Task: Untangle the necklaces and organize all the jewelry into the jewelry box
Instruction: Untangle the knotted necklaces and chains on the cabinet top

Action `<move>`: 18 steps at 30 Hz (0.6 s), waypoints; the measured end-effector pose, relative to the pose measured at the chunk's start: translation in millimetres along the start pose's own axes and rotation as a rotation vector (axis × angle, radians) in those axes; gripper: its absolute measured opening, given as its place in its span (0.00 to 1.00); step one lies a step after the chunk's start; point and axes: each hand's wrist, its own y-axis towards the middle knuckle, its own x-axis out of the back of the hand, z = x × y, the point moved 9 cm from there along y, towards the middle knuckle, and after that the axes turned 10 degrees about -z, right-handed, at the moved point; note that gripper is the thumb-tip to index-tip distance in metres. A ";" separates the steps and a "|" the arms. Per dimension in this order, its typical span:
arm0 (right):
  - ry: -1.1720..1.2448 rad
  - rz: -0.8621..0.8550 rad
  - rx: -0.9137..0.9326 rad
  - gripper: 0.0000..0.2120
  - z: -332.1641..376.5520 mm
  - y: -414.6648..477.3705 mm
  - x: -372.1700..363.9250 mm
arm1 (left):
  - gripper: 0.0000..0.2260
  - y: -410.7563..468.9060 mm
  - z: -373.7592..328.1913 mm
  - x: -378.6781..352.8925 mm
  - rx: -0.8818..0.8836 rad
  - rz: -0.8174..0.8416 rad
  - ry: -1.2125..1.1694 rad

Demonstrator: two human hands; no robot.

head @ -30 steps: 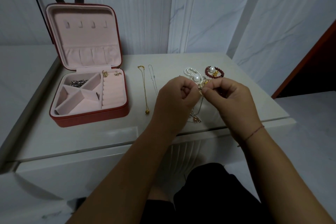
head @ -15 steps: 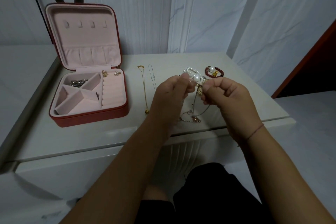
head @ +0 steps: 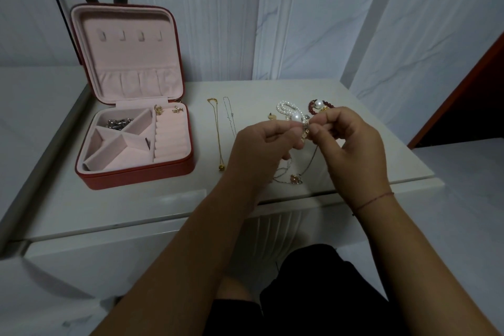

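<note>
**Two pinches, one light touch**

Both your forearms reach in from the near side and meet over the right part of the bench (head: pixel 136 204). Your left hand (head: pixel 268 144) and right hand (head: pixel 351 144) are raised just above it with the fingers curled in. Each grip is a thumb-and-fingertip pinch closed on the knot (head: pixel 306 132) held between them. From the knot, thin strands hang down to a pendant (head: pixel 296 179) lying on the bench near its front edge.

By the look of it, this stuff is nearly weightless, limp and slippery. The fine links would likely kink or snap under a hard pull. Take hold right beside the knot, on the strands themselves, and tease the loops apart rather than tug.

Further out, left of your hands, a gold chain (head: pixel 218 133) and a silver chain (head: pixel 230 117) lie straight, side by side but not touching. Just behind your hands sit the pearls (head: pixel 286 108) and the red beads (head: pixel 313 108), close together. At the far left the box (head: pixel 136 174) stands open with its lid upright. It has earrings (head: pixel 167 110) at the top of its ring rolls and a silver piece (head: pixel 118 123) in the rear compartment.
</note>
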 end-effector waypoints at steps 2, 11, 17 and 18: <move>-0.001 -0.005 0.016 0.06 2.0 -0.1 0.3 | 0.06 0.1 0.9 0.2 0.010 -0.010 -0.001; 0.018 0.006 0.043 0.06 4.6 0.0 -1.3 | 0.05 2.5 1.9 2.0 0.035 -0.064 -0.104; 0.094 0.025 -0.013 0.06 5.1 -1.9 -2.5 | 0.06 2.7 -4.6 2.5 -0.018 -0.076 -0.088; 0.098 0.031 -0.015 0.07 5.9 -2.0 -2.8 | 0.06 2.0 -7.3 1.6 -0.043 -0.070 -0.073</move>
